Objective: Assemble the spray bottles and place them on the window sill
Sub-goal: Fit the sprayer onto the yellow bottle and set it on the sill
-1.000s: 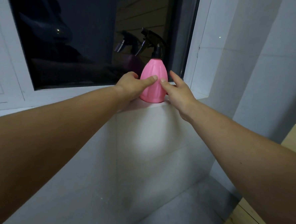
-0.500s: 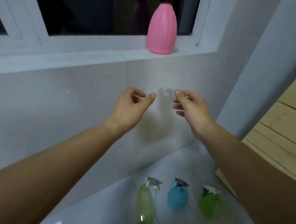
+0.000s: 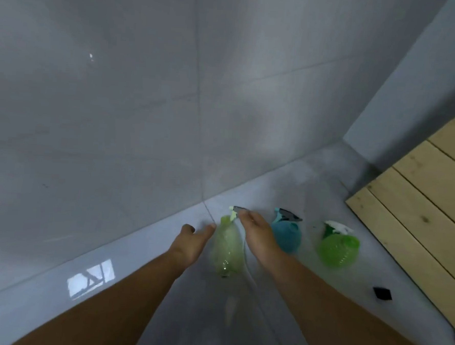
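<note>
Spray bottles, three of them, sat on the grey floor at the foot of the tiled wall. A pale green bottle lay on its side, a blue bottle was just beside it and a bright green bottle beyond that, each with a trigger head at its top end. The window sill was out of view. We judged the step in hand to be taking up the pale green bottle for assembly. The person's left hand hung just beside the bottle's body, fingers spread and holding nothing. The right hand reached over its neck with fingertips at the spray head, and through the blur we could not tell whether they pinched it or only touched it. The next move, as we saw it, called for the left hand to steady the body while the right seated and twisted the head onto the neck, then a lift up to the sill. We found no brand, label or readable writing on any bottle. Wooden boards and a small black object lay off to the right.
</note>
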Demonstrator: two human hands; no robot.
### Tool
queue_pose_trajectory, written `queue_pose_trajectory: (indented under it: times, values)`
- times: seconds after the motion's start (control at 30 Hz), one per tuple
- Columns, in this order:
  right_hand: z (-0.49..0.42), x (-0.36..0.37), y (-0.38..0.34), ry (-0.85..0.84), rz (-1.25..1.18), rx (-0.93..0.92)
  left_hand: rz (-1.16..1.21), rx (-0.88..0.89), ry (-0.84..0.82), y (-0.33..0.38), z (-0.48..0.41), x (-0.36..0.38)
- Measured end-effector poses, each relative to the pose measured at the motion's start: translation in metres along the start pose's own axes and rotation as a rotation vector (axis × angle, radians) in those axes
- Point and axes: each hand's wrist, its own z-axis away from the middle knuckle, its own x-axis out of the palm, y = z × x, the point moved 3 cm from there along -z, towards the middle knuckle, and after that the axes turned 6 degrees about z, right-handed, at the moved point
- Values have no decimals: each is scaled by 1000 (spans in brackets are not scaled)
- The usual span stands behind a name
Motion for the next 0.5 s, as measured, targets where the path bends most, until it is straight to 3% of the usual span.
queue_pose_trajectory:
  times: [0.2,0.5]
  values:
    - [-59,32,26,32,29,104,-34,-12,-40,-18,-42,33]
    - [-112,41,44,111,263,141,-140,13,-28,-25,-78,50]
